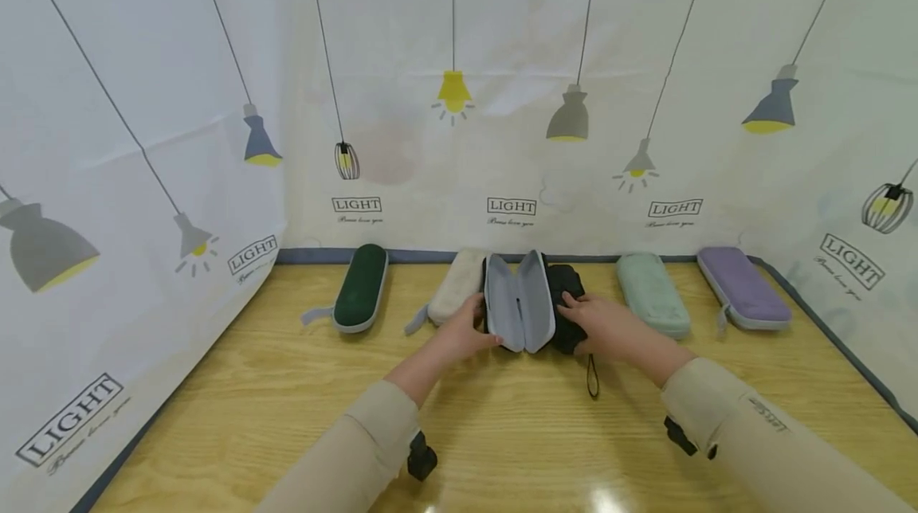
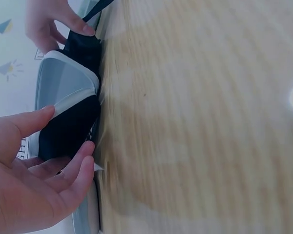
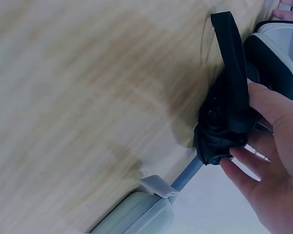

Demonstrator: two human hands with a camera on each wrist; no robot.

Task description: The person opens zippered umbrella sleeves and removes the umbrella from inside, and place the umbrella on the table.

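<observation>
An unfolded black zip glasses case (image 1: 536,302) with pale grey lining stands on the wooden table in front of me. My left hand (image 1: 466,330) grips its left half; in the left wrist view the thumb lies on the rim and the fingers go round the black shell (image 2: 71,127). Right beside the case is a black fabric bundle (image 1: 566,330) with a wrist strap (image 3: 230,58). My right hand (image 1: 602,326) holds this bundle between thumb and fingers. What is inside the bundle is hidden.
Closed zip cases line the back of the table (image 1: 502,433): dark green (image 1: 361,290) and cream (image 1: 459,282) to the left, mint (image 1: 651,294) and purple (image 1: 746,286) to the right. A printed cloth (image 1: 402,99) rises behind and at both sides.
</observation>
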